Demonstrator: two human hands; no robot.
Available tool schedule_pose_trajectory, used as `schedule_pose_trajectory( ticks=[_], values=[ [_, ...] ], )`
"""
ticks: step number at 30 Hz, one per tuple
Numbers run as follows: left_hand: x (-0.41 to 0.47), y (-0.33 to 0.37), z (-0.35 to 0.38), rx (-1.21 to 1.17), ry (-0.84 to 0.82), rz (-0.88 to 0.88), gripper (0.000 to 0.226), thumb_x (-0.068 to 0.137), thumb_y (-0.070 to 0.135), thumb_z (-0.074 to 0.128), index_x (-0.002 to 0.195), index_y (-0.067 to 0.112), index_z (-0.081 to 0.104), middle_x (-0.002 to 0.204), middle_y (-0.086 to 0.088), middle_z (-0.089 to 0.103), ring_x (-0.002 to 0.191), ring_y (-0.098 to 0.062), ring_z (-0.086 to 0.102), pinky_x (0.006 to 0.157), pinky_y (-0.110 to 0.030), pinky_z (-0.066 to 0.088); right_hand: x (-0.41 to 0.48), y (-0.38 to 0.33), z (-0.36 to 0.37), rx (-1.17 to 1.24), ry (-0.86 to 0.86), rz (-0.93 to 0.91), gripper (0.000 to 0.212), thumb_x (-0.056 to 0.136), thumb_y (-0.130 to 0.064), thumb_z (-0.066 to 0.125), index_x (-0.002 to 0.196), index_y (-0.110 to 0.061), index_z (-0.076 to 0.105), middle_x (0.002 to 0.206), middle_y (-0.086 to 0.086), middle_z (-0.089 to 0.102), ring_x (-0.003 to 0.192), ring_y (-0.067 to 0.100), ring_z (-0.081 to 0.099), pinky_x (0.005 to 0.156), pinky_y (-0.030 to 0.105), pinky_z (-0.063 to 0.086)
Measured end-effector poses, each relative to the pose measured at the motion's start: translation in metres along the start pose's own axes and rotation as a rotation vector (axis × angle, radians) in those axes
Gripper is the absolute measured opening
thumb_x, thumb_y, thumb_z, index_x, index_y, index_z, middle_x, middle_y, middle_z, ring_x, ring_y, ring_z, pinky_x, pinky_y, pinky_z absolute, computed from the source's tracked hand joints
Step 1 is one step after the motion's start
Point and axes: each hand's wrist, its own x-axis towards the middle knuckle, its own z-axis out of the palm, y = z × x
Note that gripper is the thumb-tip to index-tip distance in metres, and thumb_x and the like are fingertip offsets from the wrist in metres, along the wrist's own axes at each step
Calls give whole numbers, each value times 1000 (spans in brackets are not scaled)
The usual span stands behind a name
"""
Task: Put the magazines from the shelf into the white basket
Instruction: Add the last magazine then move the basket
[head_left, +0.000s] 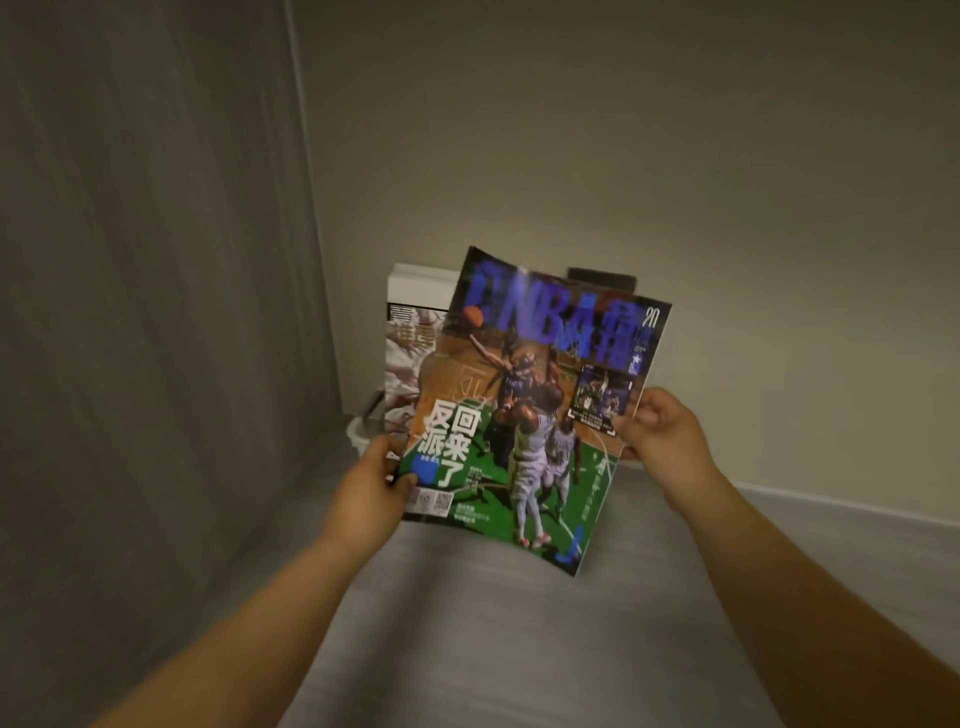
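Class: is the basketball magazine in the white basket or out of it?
Out: left hand and right hand grip the magazine by its edges, in front of the white basket.

One view only: your head cam, wide-angle, looks fwd & down from above, toward the wall (675, 182) corner and floor (467, 649). It's close on the magazine (530, 415), which sits approx mid-frame.
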Motion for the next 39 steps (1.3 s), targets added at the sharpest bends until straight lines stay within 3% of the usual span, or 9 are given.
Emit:
schedule_pose_trajectory(
  ticks=[4,12,17,21,26,29,33,36,39],
  values=[
    [60,-10,-29,165,35,-10,14,80,11,59,91,11,51,103,-18,66,94,-34,60,76,-38,45,32,-17,42,10,-12,-112,35,83,11,48,71,-22,49,73,-3,61,48,-8,60,50,11,50],
    [144,-35,-39,49,51,-75,9,82,9,59,79,13,51,94,-14,65,78,-23,55,71,-35,46,90,-14,98,-34,21,-221,37,84,8,48,73,-28,49,77,-12,62,60,-10,62,55,5,49],
    [165,-65,-24,124,61,-105,13,82,9,59,89,-1,64,109,-20,60,84,-24,53,72,-31,40,108,9,112,-113,21,-194,35,85,5,48,72,-28,48,74,-12,61,64,-4,61,56,8,50],
    [175,-83,-13,271,16,-96,15,81,14,61,84,1,68,104,-17,60,76,-20,50,71,-30,39,112,32,113,-165,38,-157,34,83,5,50,70,-26,48,70,-12,60,61,-3,61,52,10,50],
    [182,-94,-6,355,39,-49,13,77,15,65,84,4,69,109,-12,57,96,-28,54,85,-36,43,112,59,110,-147,87,-89,32,82,7,50,71,-23,48,74,-8,59,68,3,58,50,12,52],
    [186,-93,-4,350,74,-25,10,77,19,65,75,9,62,110,-14,55,88,-27,54,77,-36,43,111,68,108,-169,76,-64,32,82,7,50,71,-23,48,73,-8,58,70,5,58,54,17,54],
    [196,-94,2,179,-47,-163,51,78,16,65,122,9,41,133,-16,45,111,-31,52,89,-40,43,113,71,110,-235,90,-42,28,82,4,51,70,-21,48,75,-7,57,71,11,57,66,28,51],
    [200,-95,6,174,-219,-190,48,80,13,63,122,2,43,127,-20,54,114,-34,52,94,-39,41,117,74,111,-347,187,4,9,84,-4,53,85,-13,50,90,4,60,67,5,52,55,8,41],
    [200,-94,4,175,-249,-179,30,82,15,60,108,2,54,117,-21,61,103,-32,56,85,-34,40,115,84,114,-332,238,114,37,86,-15,56,120,-7,44,127,14,50,105,23,54,83,21,45]
  ],
)
